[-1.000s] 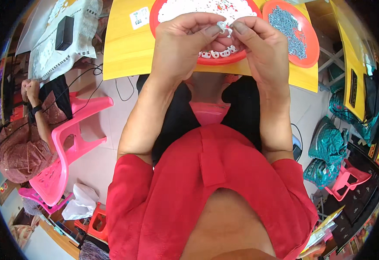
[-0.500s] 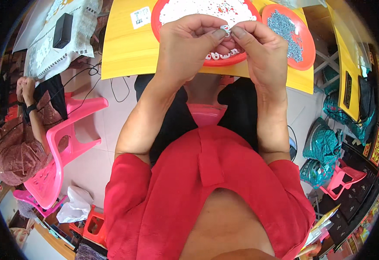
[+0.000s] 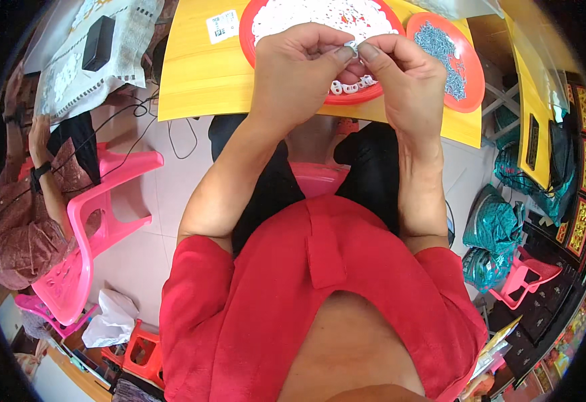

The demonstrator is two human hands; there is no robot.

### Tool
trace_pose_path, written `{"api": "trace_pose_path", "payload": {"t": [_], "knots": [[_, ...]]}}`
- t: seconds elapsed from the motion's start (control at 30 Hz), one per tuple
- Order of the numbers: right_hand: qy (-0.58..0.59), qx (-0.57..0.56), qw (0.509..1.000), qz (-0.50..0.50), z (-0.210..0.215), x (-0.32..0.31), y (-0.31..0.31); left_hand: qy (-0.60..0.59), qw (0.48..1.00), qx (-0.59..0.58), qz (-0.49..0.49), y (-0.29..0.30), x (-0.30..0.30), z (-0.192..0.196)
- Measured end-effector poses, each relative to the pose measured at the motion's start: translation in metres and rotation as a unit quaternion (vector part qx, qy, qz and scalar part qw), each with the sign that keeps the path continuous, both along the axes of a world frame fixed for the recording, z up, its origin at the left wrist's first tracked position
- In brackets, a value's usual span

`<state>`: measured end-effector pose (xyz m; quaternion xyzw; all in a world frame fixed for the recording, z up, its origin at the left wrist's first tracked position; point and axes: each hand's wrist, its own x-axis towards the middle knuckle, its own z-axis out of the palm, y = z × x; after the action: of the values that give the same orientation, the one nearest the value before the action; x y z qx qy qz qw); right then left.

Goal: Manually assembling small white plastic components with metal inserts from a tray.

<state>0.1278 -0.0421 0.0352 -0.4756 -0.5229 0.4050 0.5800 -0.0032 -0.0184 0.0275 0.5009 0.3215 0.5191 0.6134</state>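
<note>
My left hand [image 3: 298, 75] and my right hand [image 3: 408, 75] meet over a round red tray [image 3: 367, 96], thumbs and fingertips closed together. Pinched between them is a small white plastic clip [image 3: 351, 45], mostly covered by the fingers. The tray carries a heap of similar white plastic clips [image 3: 313, 17], with several more along its near edge. To the right of my right hand lies an orange-red plate [image 3: 473, 92] of small grey metal nails [image 3: 438, 48].
The yellow table [image 3: 199, 84] bears a white label [image 3: 222, 25]. At left, another person's arm [image 3: 55, 197] is beside a cloth-covered table [image 3: 72, 87] holding a black box [image 3: 98, 43]. A pink chair [image 3: 82, 254] stands there. Teal bags [image 3: 494, 218] sit at right.
My fingers stay pinched together around the clip, with only a slight shift. At left, the other person's hands have moved from in front of the cloth-covered table up to its edge.
</note>
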Motion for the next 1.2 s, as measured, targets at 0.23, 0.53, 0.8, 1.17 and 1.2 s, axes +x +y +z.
{"api": "trace_pose_path", "payload": {"t": [0.23,0.53,0.8,1.17,1.2], "knots": [[-0.131,0.025,0.991,-0.024,-0.003,-0.005,0.004,0.04,0.997,0.03,0.051,-0.003,0.0,-0.001],[0.052,-0.089,0.991,0.089,-0.012,0.025,0.013,-0.03,0.999,-0.034,-0.006,0.01,-0.002,-0.019],[-0.336,-0.042,0.939,0.063,-0.007,0.054,0.012,-0.119,0.988,-0.097,-0.016,0.038,-0.033,-0.015],[-0.615,-0.071,0.755,0.216,-0.027,0.004,0.035,-0.106,0.986,-0.124,0.037,0.038,-0.033,-0.008],[-0.605,-0.054,0.765,0.215,-0.029,0.005,0.034,-0.105,0.987,-0.118,0.019,0.038,-0.033,-0.011]]}}
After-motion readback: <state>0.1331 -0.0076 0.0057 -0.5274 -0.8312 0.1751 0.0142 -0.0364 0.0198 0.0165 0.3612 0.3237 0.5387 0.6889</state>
